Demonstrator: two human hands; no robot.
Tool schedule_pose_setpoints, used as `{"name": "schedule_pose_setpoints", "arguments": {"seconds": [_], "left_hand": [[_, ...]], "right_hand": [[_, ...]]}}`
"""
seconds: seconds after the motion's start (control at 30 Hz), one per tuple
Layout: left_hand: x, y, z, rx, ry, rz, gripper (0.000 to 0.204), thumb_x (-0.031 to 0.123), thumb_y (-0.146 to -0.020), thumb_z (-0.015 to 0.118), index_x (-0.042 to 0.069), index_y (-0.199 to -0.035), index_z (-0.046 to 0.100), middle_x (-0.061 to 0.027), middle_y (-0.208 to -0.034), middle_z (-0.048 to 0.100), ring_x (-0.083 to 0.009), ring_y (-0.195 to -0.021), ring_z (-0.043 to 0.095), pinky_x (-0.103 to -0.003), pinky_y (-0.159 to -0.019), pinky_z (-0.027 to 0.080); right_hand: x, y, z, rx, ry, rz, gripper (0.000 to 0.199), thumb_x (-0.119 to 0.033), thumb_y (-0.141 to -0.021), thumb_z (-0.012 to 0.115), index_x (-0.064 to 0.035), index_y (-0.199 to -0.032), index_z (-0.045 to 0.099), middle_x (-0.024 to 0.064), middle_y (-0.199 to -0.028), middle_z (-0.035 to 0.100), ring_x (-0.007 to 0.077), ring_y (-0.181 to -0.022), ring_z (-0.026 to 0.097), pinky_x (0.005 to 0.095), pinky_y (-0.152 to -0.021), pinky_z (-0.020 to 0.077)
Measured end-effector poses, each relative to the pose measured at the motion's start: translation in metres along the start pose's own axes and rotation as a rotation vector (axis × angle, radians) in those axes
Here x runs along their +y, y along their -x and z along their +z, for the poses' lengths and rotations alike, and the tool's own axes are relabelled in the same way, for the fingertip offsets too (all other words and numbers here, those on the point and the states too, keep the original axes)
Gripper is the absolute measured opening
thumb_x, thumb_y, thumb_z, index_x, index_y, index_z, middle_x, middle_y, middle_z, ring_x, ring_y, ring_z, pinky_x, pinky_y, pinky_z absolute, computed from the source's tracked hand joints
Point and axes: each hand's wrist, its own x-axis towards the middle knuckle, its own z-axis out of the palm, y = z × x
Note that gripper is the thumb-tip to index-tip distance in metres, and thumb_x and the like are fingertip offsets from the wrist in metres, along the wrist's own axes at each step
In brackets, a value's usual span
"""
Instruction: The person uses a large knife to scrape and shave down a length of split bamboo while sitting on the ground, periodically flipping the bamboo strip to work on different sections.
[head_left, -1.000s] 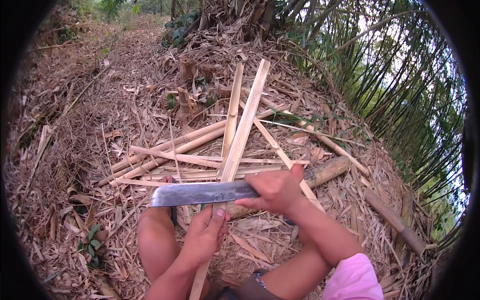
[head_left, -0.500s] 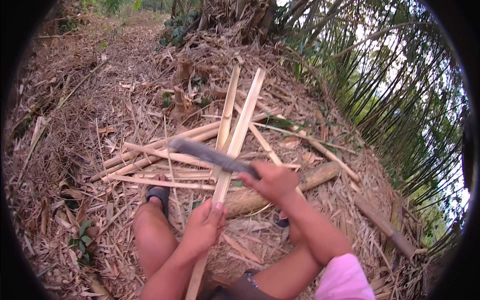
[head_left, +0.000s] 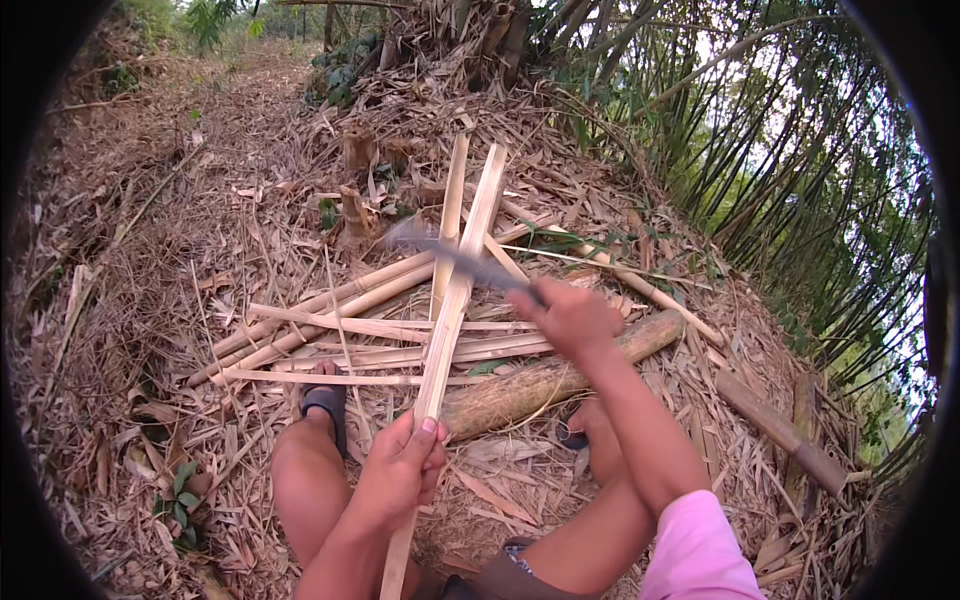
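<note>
My left hand (head_left: 402,462) is closed round the lower part of a long split bamboo strip (head_left: 450,310), thumb on top. The strip slants up and away from me, its tail end running down between my legs. My right hand (head_left: 572,318) grips the handle of a dark-bladed machete (head_left: 478,268). Its blade lies across the strip's upper half, pointing left, and its tip is smeared by motion. Just left of the held strip's far part, another split bamboo piece (head_left: 452,200) stands up at a slant.
Several bamboo strips and poles (head_left: 330,305) lie crossed beyond my feet. A thick bamboo log (head_left: 530,395) rests crosswise before me. Farther right lies a brown pole (head_left: 770,430). Dry leaves cover the ground, a short stump (head_left: 355,212) stands ahead, and bamboo stalks (head_left: 790,170) rise at right.
My right hand and the machete have moved farther up the bamboo strip, away from my left hand. The left hand keeps its hold and appears slightly lower in the view.
</note>
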Motion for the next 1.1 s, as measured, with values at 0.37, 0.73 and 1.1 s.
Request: {"name": "schedule_pose_setpoints", "arguments": {"seconds": [0.37,0.73,1.1], "left_hand": [[-0.007,-0.001,0.001,-0.039,-0.019,-0.014,0.02,0.027,-0.105,0.045,0.01,-0.096,0.049,0.005,-0.064,0.036,-0.0036,-0.044,0.028,-0.022,-0.039,0.022],[-0.005,-0.007,0.006,-0.01,0.032,-0.075,0.02,0.028,-0.104,0.047,0.009,-0.095,0.049,0.0049,-0.064,0.036,-0.0038,-0.043,0.026,-0.022,-0.037,0.021],[-0.004,-0.008,0.005,-0.046,-0.03,-0.046,0.019,0.027,-0.104,0.047,0.01,-0.095,0.049,0.0044,-0.065,0.038,-0.0044,-0.043,0.027,-0.023,-0.038,0.021]], "right_hand": [[-0.038,0.026,-0.011,-0.019,-0.016,-0.406,0.045,-0.057,-0.077,0.072,-0.0133,-0.073,0.063,0.0036,-0.061,0.061,0.0196,-0.05,0.062,0.0326,-0.045,0.045],[0.009,0.014,0.011,0.022,0.073,-0.045,0.055,-0.064,-0.083,0.064,-0.0116,-0.066,0.059,0.0054,-0.055,0.058,0.0227,-0.049,0.061,0.0368,-0.046,0.0492],[-0.013,0.018,0.007,-0.015,-0.022,-0.326,0.048,-0.059,-0.078,0.07,-0.0127,-0.069,0.059,0.0055,-0.06,0.058,0.022,-0.052,0.061,0.035,-0.046,0.0459]]}}
